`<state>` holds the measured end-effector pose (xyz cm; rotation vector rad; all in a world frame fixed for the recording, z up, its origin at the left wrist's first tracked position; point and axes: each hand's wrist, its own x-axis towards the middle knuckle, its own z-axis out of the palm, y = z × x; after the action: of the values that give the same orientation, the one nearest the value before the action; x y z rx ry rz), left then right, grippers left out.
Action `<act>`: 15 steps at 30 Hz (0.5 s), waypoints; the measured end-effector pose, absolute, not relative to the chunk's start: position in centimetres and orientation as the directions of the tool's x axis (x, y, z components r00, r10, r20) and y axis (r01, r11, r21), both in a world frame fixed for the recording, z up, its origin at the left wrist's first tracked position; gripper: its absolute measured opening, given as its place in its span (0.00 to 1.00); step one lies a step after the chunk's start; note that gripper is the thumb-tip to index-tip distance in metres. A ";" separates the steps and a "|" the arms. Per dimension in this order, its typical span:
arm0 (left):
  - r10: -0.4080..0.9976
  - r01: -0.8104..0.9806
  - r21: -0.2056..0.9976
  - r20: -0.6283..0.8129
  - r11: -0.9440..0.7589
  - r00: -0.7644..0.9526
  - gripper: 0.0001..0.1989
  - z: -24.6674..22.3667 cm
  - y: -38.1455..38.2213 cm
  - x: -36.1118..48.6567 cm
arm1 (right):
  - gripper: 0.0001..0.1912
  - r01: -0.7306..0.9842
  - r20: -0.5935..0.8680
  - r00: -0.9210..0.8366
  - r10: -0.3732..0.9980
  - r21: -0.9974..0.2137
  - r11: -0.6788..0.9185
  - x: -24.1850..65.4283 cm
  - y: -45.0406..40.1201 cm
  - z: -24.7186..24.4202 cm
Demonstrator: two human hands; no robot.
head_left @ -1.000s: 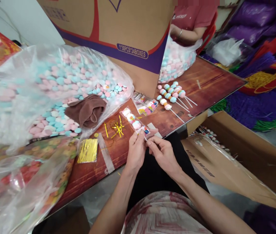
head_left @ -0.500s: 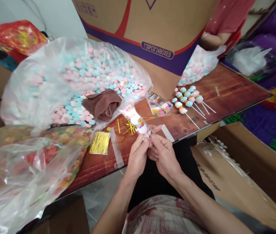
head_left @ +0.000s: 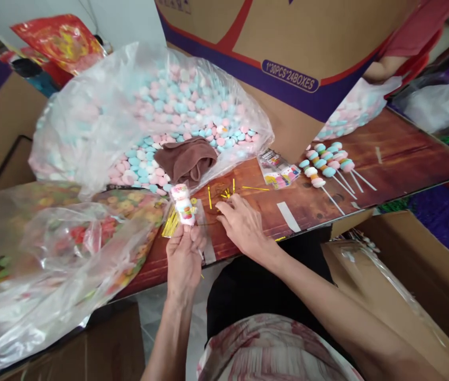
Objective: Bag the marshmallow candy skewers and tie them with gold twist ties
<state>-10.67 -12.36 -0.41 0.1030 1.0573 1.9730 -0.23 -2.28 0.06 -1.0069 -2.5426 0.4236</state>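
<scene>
In my left hand is a marshmallow skewer in a printed clear wrapper, upright, with my closed fingers around its lower end. Behind it lies a bundle of gold twist ties, partly covered by the skewer. My right hand is low over the table, its thumb and fingers apart, close to several loose gold twist ties. Whether a fingertip touches one of them cannot be made out. To the right, several unwrapped marshmallow skewers rest side by side on the table.
A big clear bag of pink, blue and white marshmallows spreads across the back, with a brown cloth at its mouth. Printed wrappers lie beside a tall carton. Another bag covers the left; an opened carton stands lower right.
My hands have parted. The left has carried the wrapped skewer left, and the right has let go of its lower end and moved up to the loose twist ties. The view has shifted.
</scene>
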 end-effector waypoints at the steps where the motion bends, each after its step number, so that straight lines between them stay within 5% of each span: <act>1: 0.733 -0.668 0.701 -0.316 -0.248 -0.603 0.10 -0.6 -12.3 -10.7 | 0.07 0.579 0.235 -0.699 0.676 -0.369 0.727 -0.7 -1.8 -0.4; 4: 0.743 -0.680 0.690 -0.315 -0.249 -0.591 0.12 -0.9 -12.1 -10.4 | 0.11 0.494 0.273 -0.743 0.611 -0.392 0.776 -1.7 -0.7 -1.6; 8: 0.749 -0.673 0.699 -0.306 -0.242 -0.588 0.14 -0.8 -11.5 -10.2 | 0.10 0.247 0.383 -0.644 0.662 -0.715 0.654 -1.7 0.1 -1.4; 11: 0.758 -0.682 0.699 -0.321 -0.215 -0.568 0.13 -0.5 -10.9 -10.1 | 0.04 -0.024 0.250 -0.425 0.870 -0.964 0.266 -1.3 0.4 -0.3; 15: 0.738 -0.664 0.720 -0.336 -0.199 -0.585 0.11 -0.4 -9.6 -9.3 | 0.12 -0.340 -0.168 -0.401 0.901 -0.886 -0.317 -0.3 0.0 1.0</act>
<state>-9.35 -9.64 -0.43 0.1033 1.0897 1.9085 -0.30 0.02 1.03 -0.8696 -1.0103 1.8354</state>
